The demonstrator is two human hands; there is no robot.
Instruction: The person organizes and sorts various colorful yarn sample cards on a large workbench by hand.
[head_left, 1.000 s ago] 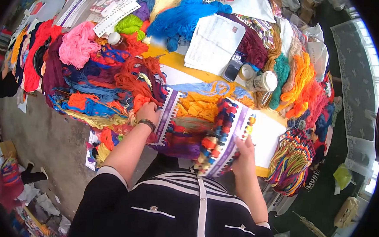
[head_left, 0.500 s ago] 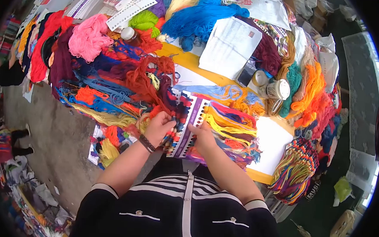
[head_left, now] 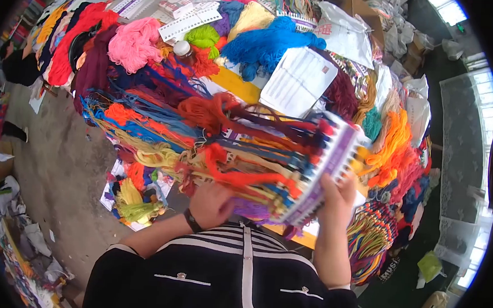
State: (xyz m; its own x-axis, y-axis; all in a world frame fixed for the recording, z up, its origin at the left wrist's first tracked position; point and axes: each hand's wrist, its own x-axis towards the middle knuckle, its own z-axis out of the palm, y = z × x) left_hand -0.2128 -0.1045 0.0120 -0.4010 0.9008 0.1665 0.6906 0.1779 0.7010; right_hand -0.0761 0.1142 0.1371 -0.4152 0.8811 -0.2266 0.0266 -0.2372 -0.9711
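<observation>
My right hand (head_left: 338, 202) grips the lower part of a white and purple punched card (head_left: 327, 164), which is tilted and raised at the right of the table. Strands of red, blue, beige and dark thread (head_left: 258, 154) are looped in the card's left edge and stretch left toward the thread pile. My left hand (head_left: 212, 204) is near the table's front edge, just below the strands, with its fingers curled and blurred; whether it holds any thread is hidden. A red-orange bundle (head_left: 207, 111) lies above it.
Pink yarn (head_left: 133, 44), blue yarn (head_left: 273, 42), a jar (head_left: 182, 49) and a paper sheet (head_left: 299, 81) lie farther back. Orange yarn (head_left: 391, 143) and a multicoloured bundle (head_left: 368, 235) are at the right. A person in dark clothing (head_left: 21, 67) is at the far left.
My right hand has moved right with the card, drawing the threads out long across the table. My left hand has left the card's edge and moved down toward my body. The view has shifted slightly.
</observation>
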